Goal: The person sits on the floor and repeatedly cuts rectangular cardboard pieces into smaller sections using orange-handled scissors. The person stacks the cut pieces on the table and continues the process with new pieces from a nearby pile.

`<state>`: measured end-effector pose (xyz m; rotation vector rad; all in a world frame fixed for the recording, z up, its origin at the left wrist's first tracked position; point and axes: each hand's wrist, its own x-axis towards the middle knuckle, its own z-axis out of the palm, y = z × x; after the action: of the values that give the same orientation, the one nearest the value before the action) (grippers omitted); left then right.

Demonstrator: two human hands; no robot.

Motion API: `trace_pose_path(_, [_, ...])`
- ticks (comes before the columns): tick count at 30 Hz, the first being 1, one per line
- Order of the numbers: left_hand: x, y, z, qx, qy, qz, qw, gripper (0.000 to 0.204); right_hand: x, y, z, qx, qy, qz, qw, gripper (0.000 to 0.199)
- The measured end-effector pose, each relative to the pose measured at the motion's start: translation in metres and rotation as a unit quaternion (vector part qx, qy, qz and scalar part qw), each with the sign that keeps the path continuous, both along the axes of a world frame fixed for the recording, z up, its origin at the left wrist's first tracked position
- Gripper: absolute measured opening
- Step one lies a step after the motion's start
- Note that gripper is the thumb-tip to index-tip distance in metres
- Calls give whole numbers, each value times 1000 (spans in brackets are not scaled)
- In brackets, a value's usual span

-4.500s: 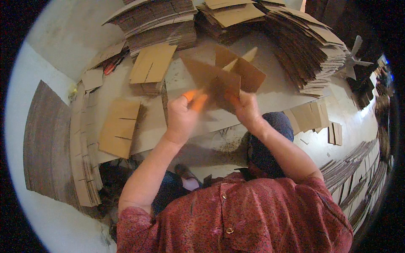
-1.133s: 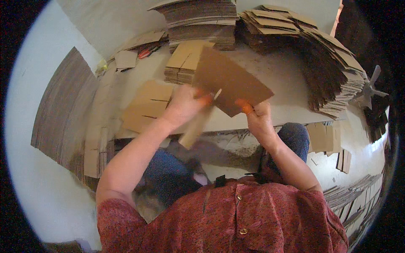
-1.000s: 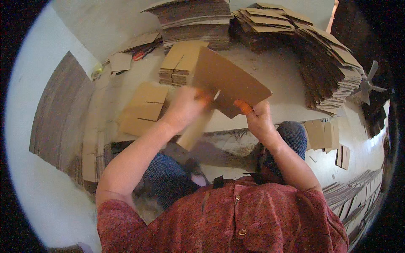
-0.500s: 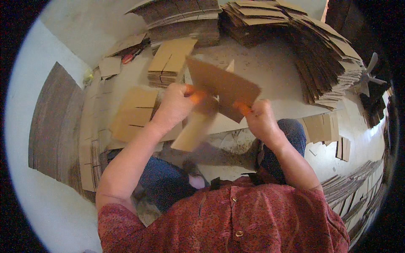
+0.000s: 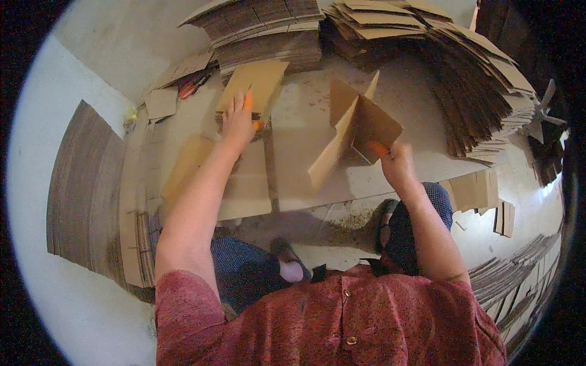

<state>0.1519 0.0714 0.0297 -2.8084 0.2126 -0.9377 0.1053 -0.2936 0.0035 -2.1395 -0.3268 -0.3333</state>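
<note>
My right hand (image 5: 400, 166) pinches the corner of an interlocked cardboard divider (image 5: 377, 125), whose brown panels cross one another above the floor. Orange covers sit on some fingers of both hands. At the left, my left hand (image 5: 237, 125) reaches onto a short stack of slotted cardboard pieces (image 5: 264, 80). Its fingers lie stretched over the top piece, with the thumb at the near edge. Another pile of tan cardboard pieces (image 5: 186, 161) is partly hidden behind my left forearm.
Tall cardboard stacks (image 5: 268, 46) stand at the back, and a long fanned row of cardboard (image 5: 470, 91) curves along the right. A red-handled tool (image 5: 189, 90) lies at the back left. A small fan (image 5: 546, 110) is at the far right. More sheets (image 5: 85, 189) lean against the left wall.
My left hand has let go of the divider and moved left and back onto the short stack. The divider has shifted right in my right hand, its panels spread in a cross.
</note>
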Motion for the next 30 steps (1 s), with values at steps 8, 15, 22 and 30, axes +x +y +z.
trace_pose_path(8, [21, 18, 7, -103, 162, 20, 981, 13, -2, -2, 23, 68, -72, -38, 994, 28])
trace_pose_path(15, [3, 0, 27, -63, 44, -12, 997, 11, -22, 8, 55, 70, -74, -36, 994, 22])
trace_pose_path(22, [4, 40, 35, -419, 103, -91, 898, 13, -6, 13, 61, -23, -9, -22, 999, 21])
trace_pose_path(30, [-77, -73, 127, -330, -187, -212, 901, 15, -35, 17, 124, 117, -280, -80, 949, 36])
